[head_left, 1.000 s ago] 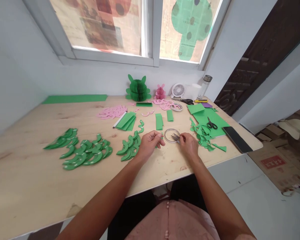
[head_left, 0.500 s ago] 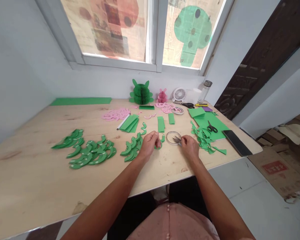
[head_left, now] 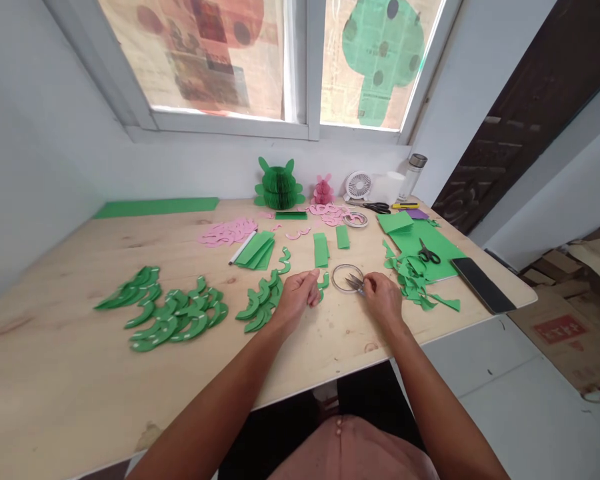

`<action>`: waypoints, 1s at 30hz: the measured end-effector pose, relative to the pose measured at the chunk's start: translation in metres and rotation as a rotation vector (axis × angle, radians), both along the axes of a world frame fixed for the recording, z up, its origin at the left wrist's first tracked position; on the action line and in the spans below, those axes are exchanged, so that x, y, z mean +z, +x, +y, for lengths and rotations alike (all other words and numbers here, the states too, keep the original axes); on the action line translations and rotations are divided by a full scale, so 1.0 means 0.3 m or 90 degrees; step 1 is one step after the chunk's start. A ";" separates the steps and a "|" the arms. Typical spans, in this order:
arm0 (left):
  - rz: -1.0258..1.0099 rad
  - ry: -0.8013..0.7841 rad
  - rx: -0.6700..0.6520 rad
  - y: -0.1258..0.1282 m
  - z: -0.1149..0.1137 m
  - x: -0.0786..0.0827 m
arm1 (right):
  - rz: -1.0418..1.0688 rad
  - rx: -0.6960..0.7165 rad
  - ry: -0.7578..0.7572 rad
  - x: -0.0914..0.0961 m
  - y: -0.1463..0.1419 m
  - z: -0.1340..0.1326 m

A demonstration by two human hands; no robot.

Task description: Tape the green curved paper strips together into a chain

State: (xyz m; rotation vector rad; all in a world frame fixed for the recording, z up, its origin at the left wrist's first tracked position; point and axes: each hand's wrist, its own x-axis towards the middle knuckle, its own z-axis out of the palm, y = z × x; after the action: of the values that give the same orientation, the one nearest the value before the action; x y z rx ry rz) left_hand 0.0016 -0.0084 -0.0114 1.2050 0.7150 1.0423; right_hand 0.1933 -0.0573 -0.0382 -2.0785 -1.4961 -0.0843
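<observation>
My left hand (head_left: 299,293) is closed, thumb against curled fingers, just above the table. Whatever it may pinch is hidden. Beside its fingertips lies a curved green paper strip (head_left: 323,285) with a white patch. To its left is a pile of curved green paper pieces (head_left: 260,300) with white tape patches. My right hand (head_left: 381,293) is shut on a small silver tool (head_left: 354,282) with pointed prongs, whose exact kind I cannot tell. The prongs reach over a thin tape roll (head_left: 334,276) lying flat.
Larger piles of curved green pieces (head_left: 180,313) lie left. Green rectangles (head_left: 321,250), pink strips (head_left: 227,232) and a green paper figure (head_left: 279,187) are farther back. At right are green scraps (head_left: 414,279), black scissors (head_left: 429,252) and a phone (head_left: 483,285).
The camera view has shifted slightly. My left hand has moved a little off the green strip, showing more of it. My right hand still holds the silver tool by the tape roll.
</observation>
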 end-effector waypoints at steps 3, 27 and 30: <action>-0.019 -0.036 -0.014 0.000 -0.001 0.001 | 0.008 0.003 0.005 0.001 0.001 -0.001; -0.140 -0.119 -0.103 -0.024 0.013 0.014 | 0.006 0.005 0.050 0.010 0.002 -0.007; -0.133 -0.125 -0.108 -0.026 0.011 0.026 | 0.013 0.010 0.051 0.013 0.002 -0.007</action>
State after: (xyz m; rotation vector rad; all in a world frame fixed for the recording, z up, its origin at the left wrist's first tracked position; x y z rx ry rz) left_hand -0.0062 -0.0049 -0.0035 0.9536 0.5303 0.9181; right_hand 0.1938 -0.0593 -0.0343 -1.9984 -1.4734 -0.1146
